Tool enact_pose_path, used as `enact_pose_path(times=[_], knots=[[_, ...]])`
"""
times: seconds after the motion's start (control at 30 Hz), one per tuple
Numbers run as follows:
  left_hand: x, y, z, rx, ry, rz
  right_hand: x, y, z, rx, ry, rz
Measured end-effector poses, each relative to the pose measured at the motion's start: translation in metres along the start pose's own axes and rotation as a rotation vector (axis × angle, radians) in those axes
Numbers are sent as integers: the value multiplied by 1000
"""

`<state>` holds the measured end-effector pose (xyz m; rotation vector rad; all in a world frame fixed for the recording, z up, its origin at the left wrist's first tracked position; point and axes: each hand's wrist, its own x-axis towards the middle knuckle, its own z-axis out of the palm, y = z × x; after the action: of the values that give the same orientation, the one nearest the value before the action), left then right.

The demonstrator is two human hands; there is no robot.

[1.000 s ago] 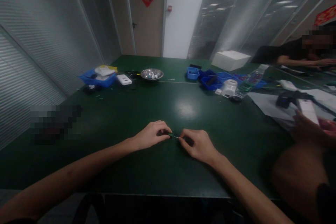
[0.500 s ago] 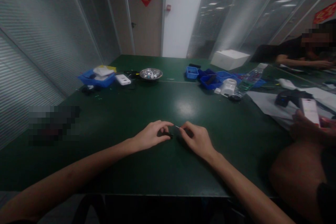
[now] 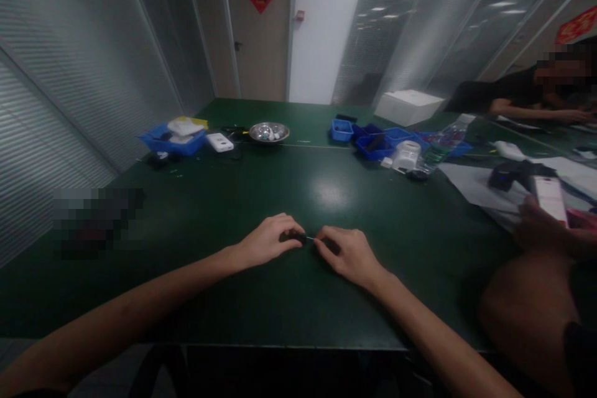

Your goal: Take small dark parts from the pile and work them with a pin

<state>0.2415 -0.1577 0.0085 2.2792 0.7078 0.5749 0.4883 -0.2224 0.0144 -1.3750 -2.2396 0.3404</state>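
Observation:
Just above the green table (image 3: 224,298), my left hand (image 3: 270,239) is closed around a small black piece (image 3: 302,238), whose end shows between thumb and fingers. Facing it, my right hand (image 3: 347,252) pinches a thin, light-coloured rod (image 3: 310,238). The rod's tip meets the end of the black piece; whether it goes inside is too small to tell. Most of both items is hidden by my fingers, so their exact kind does not show.
A steel bowl (image 3: 269,132) holding small white things stands ahead, with a blue basket (image 3: 173,140) and white power bank (image 3: 219,142) to its left. Blue trays (image 3: 373,144) and a plastic bottle (image 3: 445,140) are right. A person's hand nearby holds a phone (image 3: 550,199).
My right hand has lowered slightly, bringing the thin rod level with the black piece and against its end. My left fingers have closed down onto the black piece.

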Motion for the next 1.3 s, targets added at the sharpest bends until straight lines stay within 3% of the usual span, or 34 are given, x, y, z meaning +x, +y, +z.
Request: enact_pose_path(times=[0.23,0.4,0.57,0.67,0.77,0.9,1.0,1.1,1.3], knots=[[-4,-5,3,-41,37,-92,-2,10,4,-1,99,93],[-4,2,-2,74,30,1,-3,12,4,-28,170,174],[8,13,8,225,10,103,-3,14,5,-45,250,215],[13,0,3,334,-10,118,-4,14,5,-37,250,214],[8,-37,-29,419,64,17,-4,15,5,-24,240,201],[-14,-102,-98,570,238,-287,-4,14,4,-15,221,193],[-36,-141,-140,648,335,-446,-4,13,2,-7,216,200],[-53,-158,-163,710,376,-538,-4,12,1,-5,202,204],[-65,-163,-177,786,380,-600,-5,13,2,-15,188,223]])
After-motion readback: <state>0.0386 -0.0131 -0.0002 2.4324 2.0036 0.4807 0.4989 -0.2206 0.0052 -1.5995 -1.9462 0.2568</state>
